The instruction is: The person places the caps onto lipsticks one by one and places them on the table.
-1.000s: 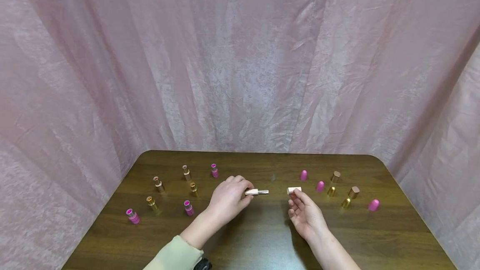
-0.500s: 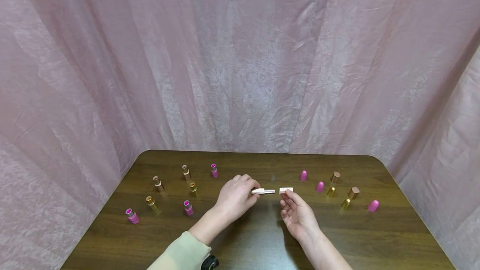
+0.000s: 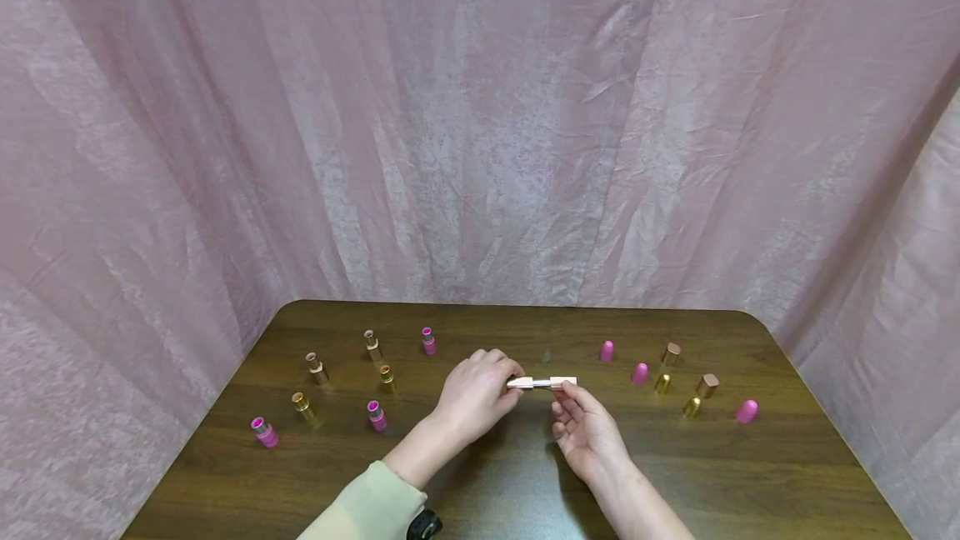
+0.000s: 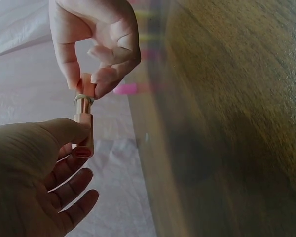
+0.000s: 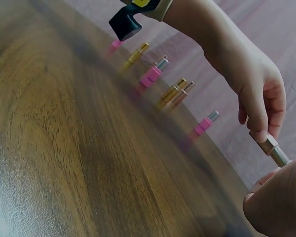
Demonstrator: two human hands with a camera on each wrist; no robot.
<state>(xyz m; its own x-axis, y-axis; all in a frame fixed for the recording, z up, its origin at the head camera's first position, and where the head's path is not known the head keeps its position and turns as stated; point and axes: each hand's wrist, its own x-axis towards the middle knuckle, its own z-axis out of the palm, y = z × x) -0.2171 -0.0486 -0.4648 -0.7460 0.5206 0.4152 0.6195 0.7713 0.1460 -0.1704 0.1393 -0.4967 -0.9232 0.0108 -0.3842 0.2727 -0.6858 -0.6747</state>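
Above the middle of the table, my left hand [image 3: 476, 394] pinches the pale rose-gold base of a lipstick tube [image 3: 521, 383], held level. A shiny metal sleeve sticks out of it to the right. My right hand [image 3: 588, 436] grips the matching lipstick cap [image 3: 567, 381] between thumb and fingers, in line with the tube. The cap's mouth meets the end of the sleeve, most of which still shows. In the left wrist view the cap [image 4: 88, 84] sits above the base [image 4: 84, 128]. The right wrist view shows the base [image 5: 264, 143] under my left thumb, with the cap hidden behind my right hand.
Uncapped lipstick tubes in pink [image 3: 377, 416], gold [image 3: 303, 407] and rose-gold [image 3: 317, 368] stand on the left of the wooden table [image 3: 480, 507]. Loose caps in pink [image 3: 747, 412], gold [image 3: 663, 383] and rose-gold [image 3: 707, 386] stand on the right. A pink curtain [image 3: 480, 123] hangs behind.
My right hand has moved left with the cap, and my left hand slightly right with the tube. The gap between cap and sleeve has closed. The standing tubes and caps have stayed put.
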